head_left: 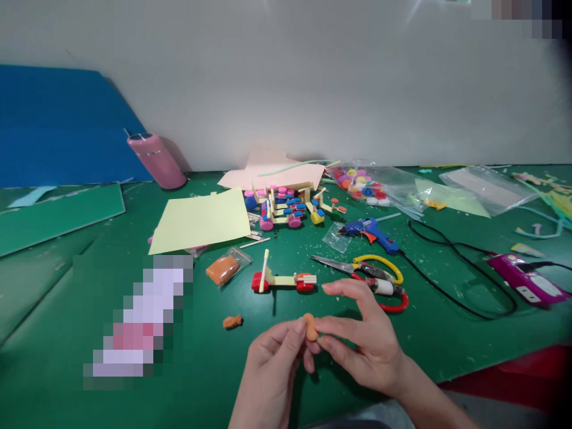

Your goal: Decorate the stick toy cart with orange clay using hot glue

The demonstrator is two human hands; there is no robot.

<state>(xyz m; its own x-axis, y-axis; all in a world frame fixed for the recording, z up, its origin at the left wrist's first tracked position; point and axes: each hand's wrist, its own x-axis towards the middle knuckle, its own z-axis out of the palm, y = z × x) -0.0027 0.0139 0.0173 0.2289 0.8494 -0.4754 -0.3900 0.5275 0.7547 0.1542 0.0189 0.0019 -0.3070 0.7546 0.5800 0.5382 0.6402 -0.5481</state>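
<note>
A small lump of orange clay [311,329] is pinched between my two hands over the front of the table. My left hand [279,351] grips its left side with thumb and fingers. On its right side, my right hand [364,339] presses it with thumb and fingertip, one finger raised apart. Just beyond stands a little model vehicle [281,280] with red wheels, a pale flat body and an upright stick. To the left lie a torn bit of orange clay [232,322] and an orange clay block in clear wrap [223,269].
Scissors [375,275] with yellow and red handles lie right of the model, below a blue glue gun [370,232] whose cord trails towards a purple power strip [527,280]. Several finished small vehicles [286,208], yellow paper [201,221] and a pink bottle [157,161] stand farther back.
</note>
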